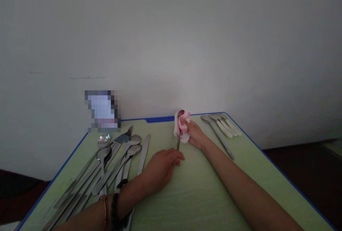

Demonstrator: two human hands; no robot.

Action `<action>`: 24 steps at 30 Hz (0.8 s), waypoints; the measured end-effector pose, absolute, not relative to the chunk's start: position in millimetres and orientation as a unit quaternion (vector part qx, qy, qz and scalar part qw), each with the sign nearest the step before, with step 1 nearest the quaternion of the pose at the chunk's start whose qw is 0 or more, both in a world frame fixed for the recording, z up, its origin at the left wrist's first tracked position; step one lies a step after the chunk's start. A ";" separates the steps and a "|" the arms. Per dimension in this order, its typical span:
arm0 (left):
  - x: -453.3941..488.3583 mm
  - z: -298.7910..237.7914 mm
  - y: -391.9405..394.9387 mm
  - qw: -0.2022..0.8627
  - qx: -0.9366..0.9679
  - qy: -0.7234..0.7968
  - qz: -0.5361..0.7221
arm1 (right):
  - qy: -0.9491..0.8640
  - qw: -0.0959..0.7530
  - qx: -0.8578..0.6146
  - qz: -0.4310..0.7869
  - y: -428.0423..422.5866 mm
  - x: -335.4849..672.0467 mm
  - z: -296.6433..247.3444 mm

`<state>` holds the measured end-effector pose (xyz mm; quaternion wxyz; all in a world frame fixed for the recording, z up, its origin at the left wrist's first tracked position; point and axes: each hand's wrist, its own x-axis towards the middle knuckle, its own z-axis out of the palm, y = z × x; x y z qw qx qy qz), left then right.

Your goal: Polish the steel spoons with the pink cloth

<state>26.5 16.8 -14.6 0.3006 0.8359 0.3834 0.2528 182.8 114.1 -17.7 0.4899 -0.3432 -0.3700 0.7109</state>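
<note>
My left hand [164, 167] pinches the lower handle of a metal spoon [178, 142], which points away from me over the table. Around the spoon's upper part, my right hand [196, 135] is closed on a pink and white cloth [183, 128]. The spoon's bowl shows just above the cloth. Beneath and beside my left forearm lies a loose pile of metal spoons [103, 153] and table knives [144, 152]. Beyond my right hand are another long-handled spoon [217, 135] and several white-handled forks [227, 128], laid side by side.
The pale green table [203, 195] has a blue edge and meets a grey wall [171, 46] at the back. A blurred-out phone-like screen [103, 110] leans on the wall at the back left.
</note>
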 end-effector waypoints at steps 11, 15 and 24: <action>28.2 -10.4 22.8 0.495 0.651 0.423 0.390 | -0.266 0.527 -0.241 0.770 115.0 187.8 -9.0; 25.1 -8.9 25.9 0.538 0.636 0.406 0.376 | -0.272 0.514 -0.229 0.781 111.2 187.9 -6.2; 24.5 -4.2 23.8 0.500 0.708 0.407 0.289 | -0.334 0.468 -0.254 0.778 107.8 186.4 -8.5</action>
